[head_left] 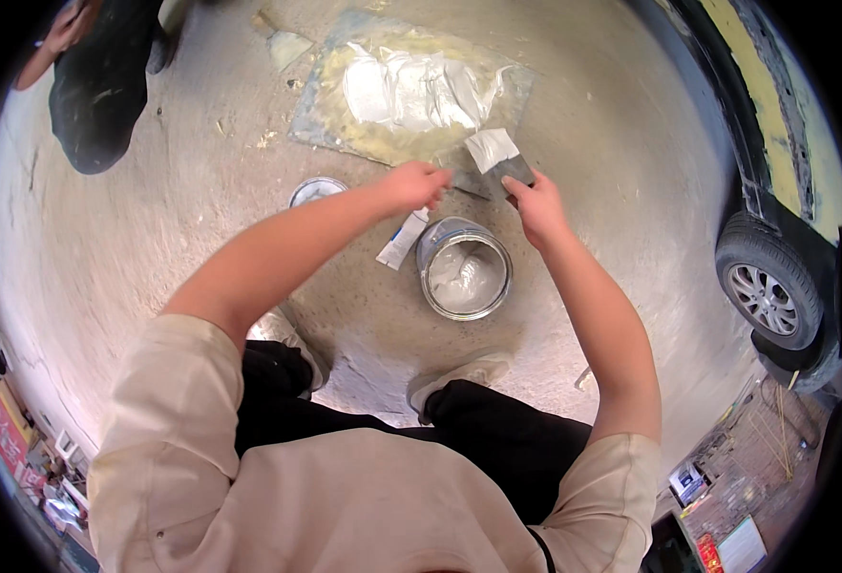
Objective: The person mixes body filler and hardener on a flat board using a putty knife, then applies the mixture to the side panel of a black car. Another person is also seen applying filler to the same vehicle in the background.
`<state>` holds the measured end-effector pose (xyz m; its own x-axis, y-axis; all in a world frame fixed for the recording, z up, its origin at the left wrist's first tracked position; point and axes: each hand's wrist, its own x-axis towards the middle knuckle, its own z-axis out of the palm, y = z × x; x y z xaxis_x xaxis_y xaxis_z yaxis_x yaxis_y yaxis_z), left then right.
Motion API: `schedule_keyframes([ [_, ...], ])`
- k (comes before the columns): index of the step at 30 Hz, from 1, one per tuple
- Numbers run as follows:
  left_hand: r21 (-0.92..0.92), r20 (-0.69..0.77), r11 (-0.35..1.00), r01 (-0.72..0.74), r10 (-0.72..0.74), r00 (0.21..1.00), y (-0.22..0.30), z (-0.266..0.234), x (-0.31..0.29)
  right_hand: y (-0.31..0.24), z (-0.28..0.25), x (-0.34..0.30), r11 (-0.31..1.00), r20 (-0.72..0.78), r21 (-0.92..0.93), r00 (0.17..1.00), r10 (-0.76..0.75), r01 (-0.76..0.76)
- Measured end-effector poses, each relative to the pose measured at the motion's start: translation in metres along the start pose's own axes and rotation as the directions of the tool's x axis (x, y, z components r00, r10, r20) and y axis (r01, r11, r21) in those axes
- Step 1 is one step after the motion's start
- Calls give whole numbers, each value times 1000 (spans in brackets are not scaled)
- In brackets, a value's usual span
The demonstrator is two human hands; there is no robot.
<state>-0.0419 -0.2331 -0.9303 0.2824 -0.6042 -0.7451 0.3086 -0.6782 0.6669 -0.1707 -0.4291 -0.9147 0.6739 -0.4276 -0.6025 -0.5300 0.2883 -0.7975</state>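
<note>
My right hand (538,207) grips a dark grey flat putty scraper (511,173), thumb on top, with pale grey putty (491,149) covering its far end. It is over the near right corner of a stained board (345,105) on the floor. A thick spread of the same putty (421,91) lies across the board. My left hand (415,187) is closed, its fingers curled together near the board's front edge; what they hold, if anything, is hidden. Just below it shows a white and blue tube (403,241). An open metal can (465,271) of grey putty stands between the hands and my feet.
A smaller round tin (317,190) is partly behind my left forearm. At the right stands a car with its wheel (767,286) and patchy yellow panels. Another person in dark clothing (101,91) is at the upper left. My shoes (454,380) are close to the can.
</note>
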Motion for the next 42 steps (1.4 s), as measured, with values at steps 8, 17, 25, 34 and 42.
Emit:
schedule_keyframes([
  [8,-491,28,863,119,-121,992,31,36,9,-3,33,21,976,-126,219,992,10,18],
  [17,-449,-119,884,130,-203,972,16,12,19,-19,26,-6,1000,-15,11,1000,10,-10],
  [25,-108,-94,989,101,-112,989,14,-35,-4,-50,-47,-149,431,345,-746,848,-402,508],
  [34,126,-38,987,97,-93,995,11,-79,4,48,232,-129,-59,795,-601,589,-146,797],
  [42,79,-64,993,91,-86,994,-7,-87,-5,112,316,-4,-335,637,-739,768,-68,584],
])
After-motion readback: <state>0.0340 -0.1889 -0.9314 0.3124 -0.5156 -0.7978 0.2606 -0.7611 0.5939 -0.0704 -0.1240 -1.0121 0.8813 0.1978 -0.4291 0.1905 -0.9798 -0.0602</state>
